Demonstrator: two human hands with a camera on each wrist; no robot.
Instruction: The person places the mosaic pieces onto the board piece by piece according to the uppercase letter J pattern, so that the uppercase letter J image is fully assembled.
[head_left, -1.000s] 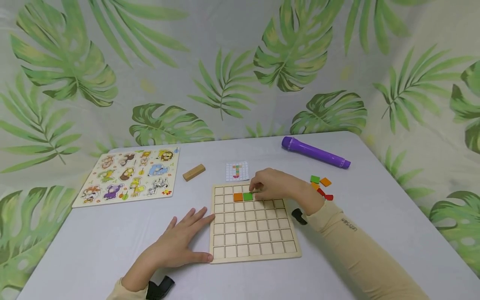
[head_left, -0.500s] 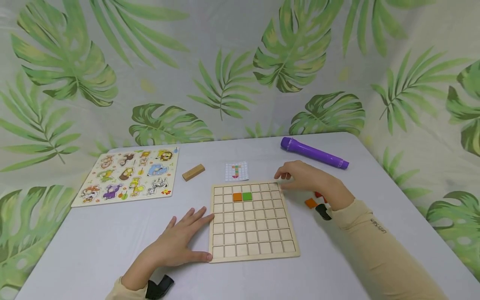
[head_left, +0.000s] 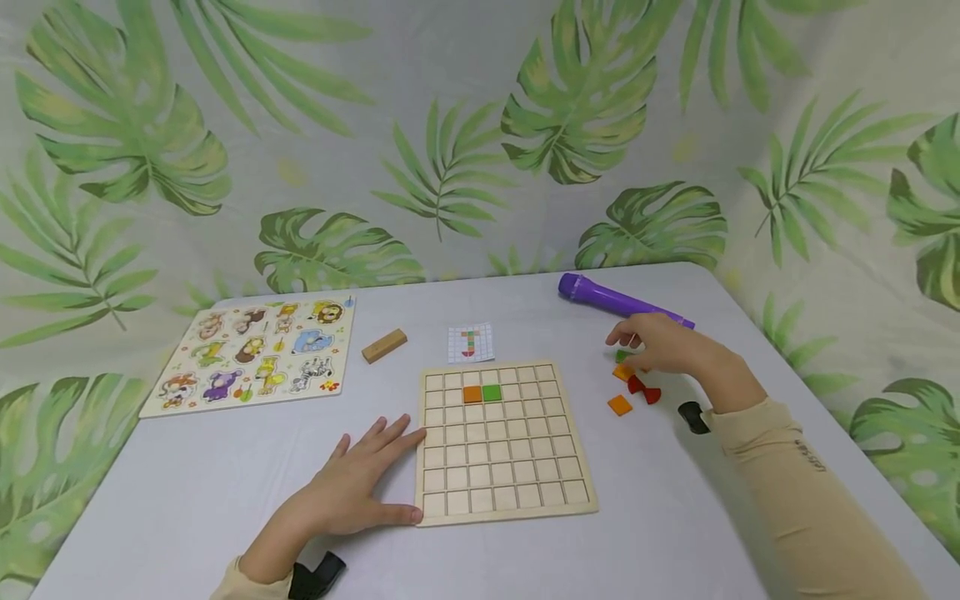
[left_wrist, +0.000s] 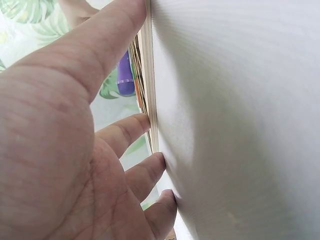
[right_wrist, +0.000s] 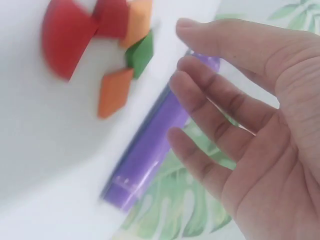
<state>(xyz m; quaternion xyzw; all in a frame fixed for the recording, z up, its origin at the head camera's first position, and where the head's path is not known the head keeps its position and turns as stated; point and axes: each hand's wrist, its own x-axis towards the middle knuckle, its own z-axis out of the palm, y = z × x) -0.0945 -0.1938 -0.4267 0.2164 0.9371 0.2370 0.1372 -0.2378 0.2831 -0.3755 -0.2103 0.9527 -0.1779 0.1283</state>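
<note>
My left hand (head_left: pixel 352 487) lies spread on the table, its thumb and fingertips against the left edge of a wooden grid board (head_left: pixel 514 518). An orange square tile (head_left: pixel 472 394) and a green square tile (head_left: pixel 491 392) sit side by side in the board's second row. My right hand (head_left: pixel 660 343) hovers over a small group of loose tiles right of the board, fingers loosely bent and holding nothing. In the right wrist view that group shows a red quarter-round tile (right_wrist: pixel 65 37), another red tile (right_wrist: pixel 112 17), a green tile (right_wrist: pixel 141 55) and two orange tiles (right_wrist: pixel 115 93).
Behind the board lies a small card (head_left: pixel 480 341) printed with a coloured pattern on a grid. A wooden block (head_left: pixel 385 346) and an animal puzzle board (head_left: pixel 255 357) are at the left. A purple toy microphone (head_left: pixel 600 295) lies at the back right, partly behind my right hand.
My right hand has left the board beside the green tile and moved right to above the loose tiles. My left hand has stayed at the board's edge.
</note>
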